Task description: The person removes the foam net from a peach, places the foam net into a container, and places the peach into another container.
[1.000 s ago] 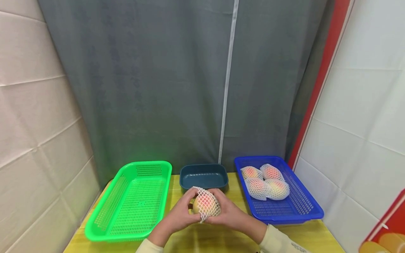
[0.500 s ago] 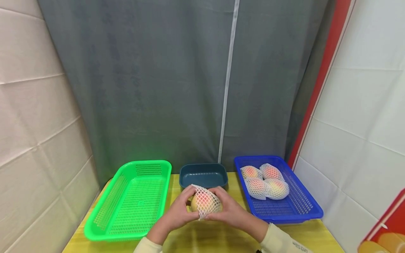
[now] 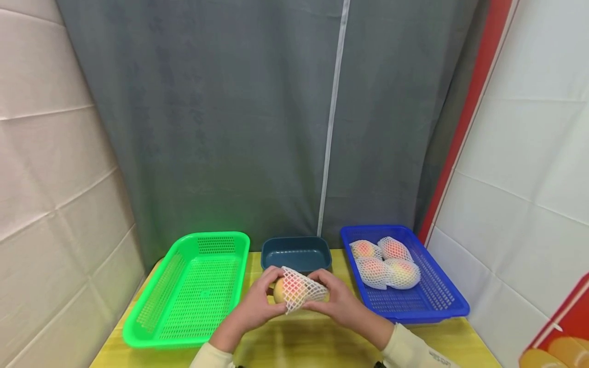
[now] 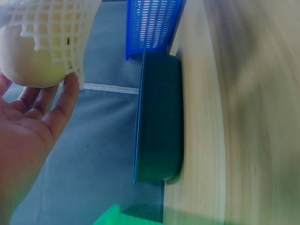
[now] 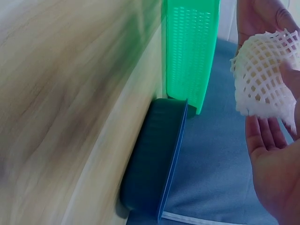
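Between the fingers of the left hand (image 3: 256,305) and those of the right hand (image 3: 339,302), raised above the tabletop (image 3: 303,347), sits a fruit (image 3: 278,290) partly covered by a white net (image 3: 295,290). Both sets of fingers are curved around it: the left ones grasp the end where bare yellow skin shows, the right ones the netted end. Holding it from opposite sides probably stops it turning and leaves the net's edge within reach of the left fingers; one of these seems to touch that edge in the left wrist view. Just beyond the fingers lies a teal tray (image 3: 296,256), and to their left a green basket (image 3: 204,294). To their right, a blue basket (image 3: 443,286) bears four netted fruits (image 3: 402,274), huddled toward its far end, perhaps so that none rolls.
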Motion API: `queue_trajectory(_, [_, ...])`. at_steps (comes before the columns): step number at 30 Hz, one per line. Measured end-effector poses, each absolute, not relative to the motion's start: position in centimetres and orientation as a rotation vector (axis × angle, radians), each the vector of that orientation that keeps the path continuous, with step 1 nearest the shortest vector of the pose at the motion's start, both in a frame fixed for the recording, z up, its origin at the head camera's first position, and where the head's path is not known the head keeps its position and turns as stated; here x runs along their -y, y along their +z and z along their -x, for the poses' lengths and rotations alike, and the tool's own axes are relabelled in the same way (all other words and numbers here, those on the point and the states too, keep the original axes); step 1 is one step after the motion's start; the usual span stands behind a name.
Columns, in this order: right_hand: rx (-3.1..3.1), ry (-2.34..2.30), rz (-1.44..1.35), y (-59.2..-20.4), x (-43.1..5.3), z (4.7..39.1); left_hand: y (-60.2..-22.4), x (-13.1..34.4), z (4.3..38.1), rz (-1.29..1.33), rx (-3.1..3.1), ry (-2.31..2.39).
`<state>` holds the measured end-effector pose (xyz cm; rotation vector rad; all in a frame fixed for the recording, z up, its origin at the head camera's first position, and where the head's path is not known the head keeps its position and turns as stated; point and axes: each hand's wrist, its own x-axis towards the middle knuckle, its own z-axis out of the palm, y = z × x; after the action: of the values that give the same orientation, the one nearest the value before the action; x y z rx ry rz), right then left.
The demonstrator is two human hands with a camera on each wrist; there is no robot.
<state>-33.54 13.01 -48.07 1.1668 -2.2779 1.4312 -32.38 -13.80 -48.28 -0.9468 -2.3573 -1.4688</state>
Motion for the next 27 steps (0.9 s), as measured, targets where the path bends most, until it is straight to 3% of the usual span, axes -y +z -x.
queue_trajectory(9, [2.380,1.496,-1.132,-47.8,-13.5,33.7,-48.5,14.4,32.5,1.002,2.294,-1.479])
queue_trajectory(27, [2.707,0.968,-1.266,-45.8,-13.8,34.4,-47.8,14.7,31.9,0.948,2.352,-1.475])
